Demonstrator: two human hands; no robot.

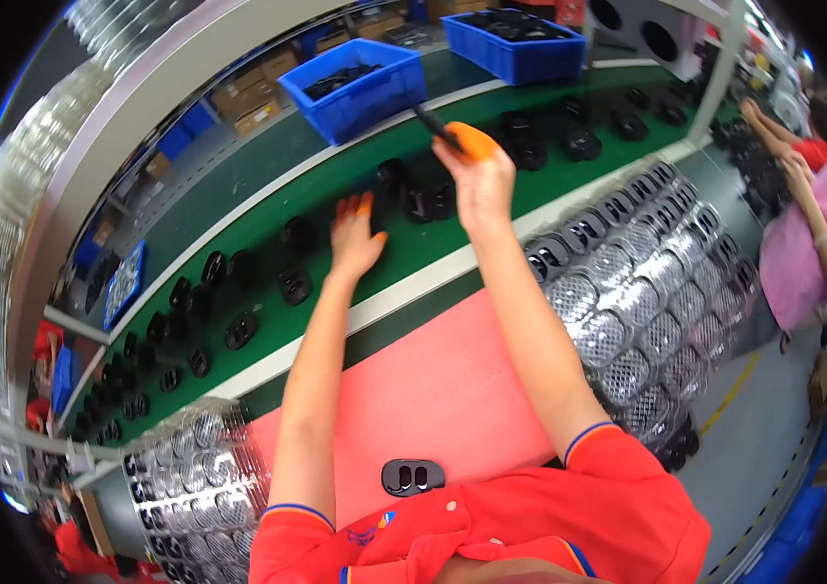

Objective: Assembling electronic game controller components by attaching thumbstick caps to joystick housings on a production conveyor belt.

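Observation:
My right hand (483, 185) is raised over the far side of the green conveyor belt (335, 311), its fingers closed on a dark, elongated piece (430, 123) that is blurred by motion. Orange coverings show at its fingers. To the left, my left hand (355, 243) reaches over the belt with fingers spread and orange covers on some fingertips; nothing shows in it. Between the hands stand glossy black rounded parts (425, 202). Close to my body, one black oval part with two slots (413, 477) lies on the pink mat (423, 389).
Blue bins (360, 112) of black pieces stand beyond the belt, a second blue bin (520, 60) farther right. Rows of black parts (180, 336) line the belt. Clear plastic trays (627, 302) are stacked right of the mat, more trays (204, 457) left. A person in pink (808, 258) works at right.

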